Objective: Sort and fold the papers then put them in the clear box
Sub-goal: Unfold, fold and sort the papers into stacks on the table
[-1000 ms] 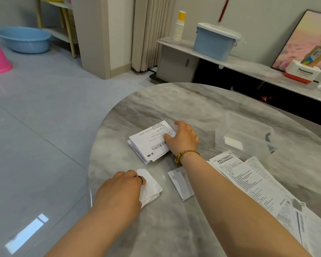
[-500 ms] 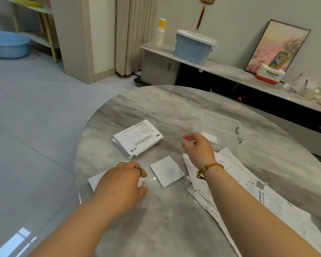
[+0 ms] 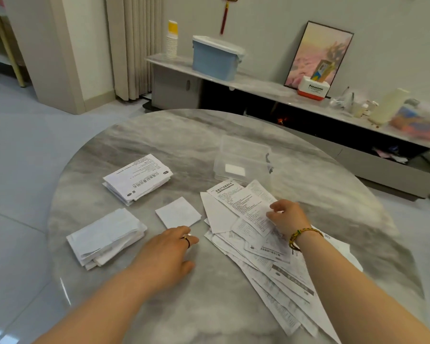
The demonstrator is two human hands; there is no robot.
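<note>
Your right hand (image 3: 287,219) has dropped onto the loose papers (image 3: 278,269) and pinches the top sheet (image 3: 243,203), long axis running far-left to near-right. Left hand (image 3: 169,247) has left the folded stack (image 3: 104,237), resting relaxed, empty. Clear box (image 3: 246,147) lies just beyond, nearer your right.

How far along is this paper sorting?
A printed stack, a blank stack and a small square lie folded on the table; the clear box holds one white piece. The right hand appears to pinch the top sheet of the loose pile, left hand resting empty. That pile still needs folding, and nearly everything needs boxing.
</note>
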